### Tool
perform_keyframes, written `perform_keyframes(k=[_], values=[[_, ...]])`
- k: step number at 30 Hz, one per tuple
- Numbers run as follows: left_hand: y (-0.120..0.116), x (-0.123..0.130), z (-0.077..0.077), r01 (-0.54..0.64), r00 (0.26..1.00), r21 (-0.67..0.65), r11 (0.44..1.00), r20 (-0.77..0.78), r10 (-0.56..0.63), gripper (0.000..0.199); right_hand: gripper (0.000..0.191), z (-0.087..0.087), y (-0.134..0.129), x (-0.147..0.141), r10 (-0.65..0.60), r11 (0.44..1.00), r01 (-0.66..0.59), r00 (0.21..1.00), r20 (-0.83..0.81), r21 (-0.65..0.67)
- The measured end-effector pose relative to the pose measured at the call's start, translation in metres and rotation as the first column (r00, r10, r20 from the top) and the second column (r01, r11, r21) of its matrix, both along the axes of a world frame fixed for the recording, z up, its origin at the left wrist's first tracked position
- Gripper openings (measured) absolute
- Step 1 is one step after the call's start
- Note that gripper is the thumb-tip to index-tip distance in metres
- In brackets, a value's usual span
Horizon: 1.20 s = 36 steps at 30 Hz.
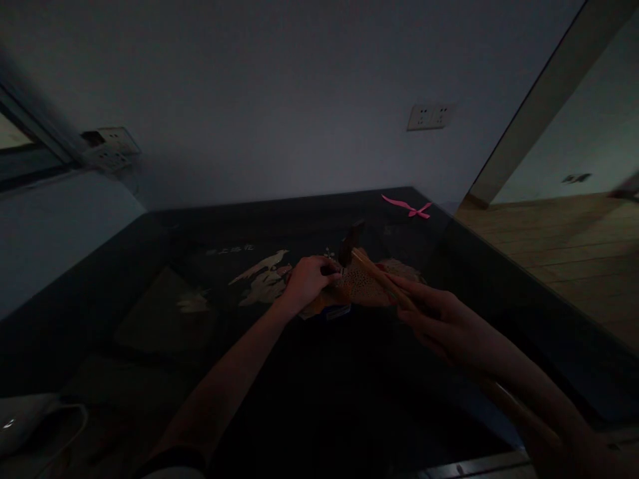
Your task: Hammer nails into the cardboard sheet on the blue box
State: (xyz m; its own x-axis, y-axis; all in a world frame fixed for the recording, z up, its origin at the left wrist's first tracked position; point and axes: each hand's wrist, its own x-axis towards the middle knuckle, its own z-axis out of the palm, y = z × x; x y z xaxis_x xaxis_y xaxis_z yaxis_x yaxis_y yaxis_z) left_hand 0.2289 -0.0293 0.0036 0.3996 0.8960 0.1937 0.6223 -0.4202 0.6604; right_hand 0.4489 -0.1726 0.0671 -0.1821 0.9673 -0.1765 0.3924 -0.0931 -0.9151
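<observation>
In the dim head view my right hand (439, 316) is closed round the wooden handle of a hammer (377, 271). The hammer's dark head (349, 245) hangs just above my left fingertips. My left hand (312, 278) pinches a thin dark nail (343, 271) upright beneath the head; its lower end is hard to see. Under and beside the fingers lies a tan piece dotted with many small dark holes (362, 285). A small blue-edged item (335, 311) shows at its near side, its kind unclear in the dark.
The work stands on a dark glossy tabletop (299, 386) with a pale bird-and-flower picture (264, 269). A pink ribbon (412, 209) lies near the far right corner. A white object with a cord (30, 416) is at the lower left. Wall sockets (428, 117) are behind.
</observation>
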Motion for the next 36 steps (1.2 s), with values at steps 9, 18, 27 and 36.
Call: perform_keyframes(k=[9,18,27,36], values=[[-0.0031,-0.0003,0.0035,-0.006,0.999,0.051,0.999,-0.041,0.008,0.011,0.064,-0.0026,-0.0009,0.0028,-0.001,1.0,0.001,0.998,-0.064,0.002],[-0.0023,-0.0006,0.0021,0.003,0.999,0.047,0.999,-0.044,-0.001,0.012,0.064,-0.001,-0.0019,0.0045,-0.004,1.0,0.003,0.999,-0.034,-0.008],[-0.0028,0.0,0.0019,0.014,1.0,0.027,1.0,-0.016,-0.013,0.011,0.065,-0.0061,-0.0021,0.0013,-0.008,0.999,0.005,0.999,-0.049,-0.055],[0.0002,0.0009,-0.0027,0.02,0.999,-0.045,0.999,0.039,-0.018,0.016,0.064,-0.004,-0.0014,0.0006,0.022,0.999,-0.022,0.999,0.027,0.025]])
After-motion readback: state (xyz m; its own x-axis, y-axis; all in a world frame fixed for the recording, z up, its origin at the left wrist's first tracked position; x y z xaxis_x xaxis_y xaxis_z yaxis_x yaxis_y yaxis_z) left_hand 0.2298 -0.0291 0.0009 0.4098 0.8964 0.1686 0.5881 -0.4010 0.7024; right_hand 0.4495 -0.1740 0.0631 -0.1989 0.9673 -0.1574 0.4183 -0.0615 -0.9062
